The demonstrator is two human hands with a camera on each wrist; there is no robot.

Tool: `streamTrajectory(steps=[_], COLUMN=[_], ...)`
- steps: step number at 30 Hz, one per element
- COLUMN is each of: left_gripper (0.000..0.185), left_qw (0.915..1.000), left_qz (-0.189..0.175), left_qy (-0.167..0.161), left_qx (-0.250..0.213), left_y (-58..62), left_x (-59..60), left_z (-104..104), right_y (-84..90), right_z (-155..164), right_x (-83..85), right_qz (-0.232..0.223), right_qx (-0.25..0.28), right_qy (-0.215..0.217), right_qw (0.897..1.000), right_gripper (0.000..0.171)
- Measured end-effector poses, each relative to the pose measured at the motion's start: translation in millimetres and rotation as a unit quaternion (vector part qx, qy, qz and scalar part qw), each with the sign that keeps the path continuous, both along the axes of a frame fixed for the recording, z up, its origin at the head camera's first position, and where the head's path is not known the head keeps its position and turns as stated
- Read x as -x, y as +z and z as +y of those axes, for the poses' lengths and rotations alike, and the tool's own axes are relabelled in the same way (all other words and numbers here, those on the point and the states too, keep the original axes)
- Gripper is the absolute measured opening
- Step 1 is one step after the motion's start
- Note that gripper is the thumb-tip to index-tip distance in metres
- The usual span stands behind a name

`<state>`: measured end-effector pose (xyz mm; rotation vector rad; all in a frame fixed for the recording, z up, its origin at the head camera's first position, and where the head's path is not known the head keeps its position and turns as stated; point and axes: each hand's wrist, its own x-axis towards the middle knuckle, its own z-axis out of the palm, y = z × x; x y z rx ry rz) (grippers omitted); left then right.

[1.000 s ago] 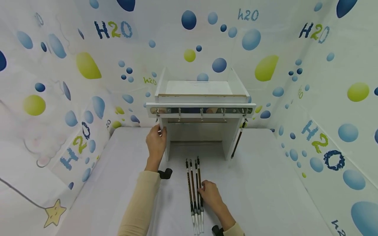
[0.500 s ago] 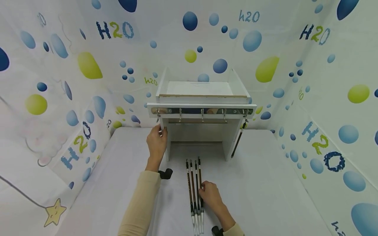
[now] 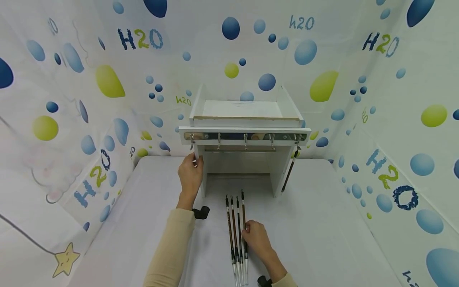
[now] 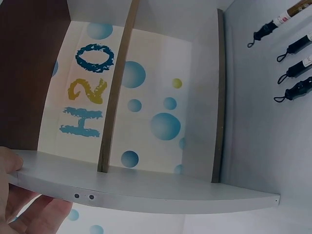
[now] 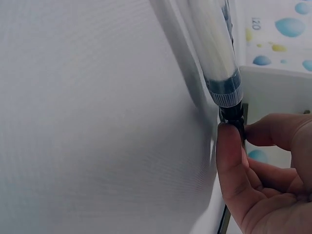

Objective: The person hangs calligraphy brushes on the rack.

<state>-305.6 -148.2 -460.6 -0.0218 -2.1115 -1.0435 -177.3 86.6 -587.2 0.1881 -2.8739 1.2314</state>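
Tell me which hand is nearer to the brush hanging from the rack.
Neither clearly. The left hand grips the rack's left leg, across from the hanging brush; the right hand pinches a lying brush below.

Light was bright, even and diffuse, seemingly from above. Shadows were soft: a faint one under the white rack (image 3: 245,131), dimmer inside it. Head view was sharp but wide-angle, walls bowing at the edges. The brush (image 5: 214,53) in the right wrist view was too close and blurred; left wrist view curved straight boards.
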Motion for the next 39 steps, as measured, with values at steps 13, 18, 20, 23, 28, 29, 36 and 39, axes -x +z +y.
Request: streamTrajectory(steps=[13,18,20,23,28,29,36,39], left_gripper=[0.025,0.025,0.025,0.025,0.026,0.026,0.025,0.025], left_qw=[1.0,1.0,1.0,1.0,1.0,1.0,0.9998,0.9999], left_qz=[0.0,-0.004,-0.003,-0.002,0.005,0.006,0.013,0.009], left_qy=[-0.001,0.001,0.001,0.0,0.0,0.0,0.006,0.003], left_qx=[0.001,0.003,0.004,0.003,0.004,0.004,0.011,0.008], left_y=[-0.8,-0.6,-0.9,-1.5,-2.5,-2.8,-3.0,-2.6], left_x=[0.1,0.5,1.0,1.4,2.6,2.8,3.1,2.5], left_z=[-0.3,-0.3,-0.2,0.0,0.1,0.1,0.7,0.8], right_y=[11.0,17.9,20.1,23.0,28.2,29.2,35.1,37.4], right_z=[4.6,5.5,5.7,5.8,6.0,6.1,8.5,9.7], right_x=[0.1,-1.4,-2.4,-3.8,-4.9,-5.0,-7.4,-8.4], right_qz=[0.029,0.033,0.035,0.045,0.065,0.067,0.091,0.115], right_qx=[0.007,0.022,0.027,0.031,0.026,0.027,0.052,0.052], right_qy=[-0.026,-0.042,-0.049,-0.057,-0.068,-0.07,-0.08,-0.081], right_qw=[0.999,0.998,0.998,0.997,0.995,0.995,0.991,0.989], right_gripper=[0.025,0.024,0.025,0.025,0.026,0.026,0.025,0.024])
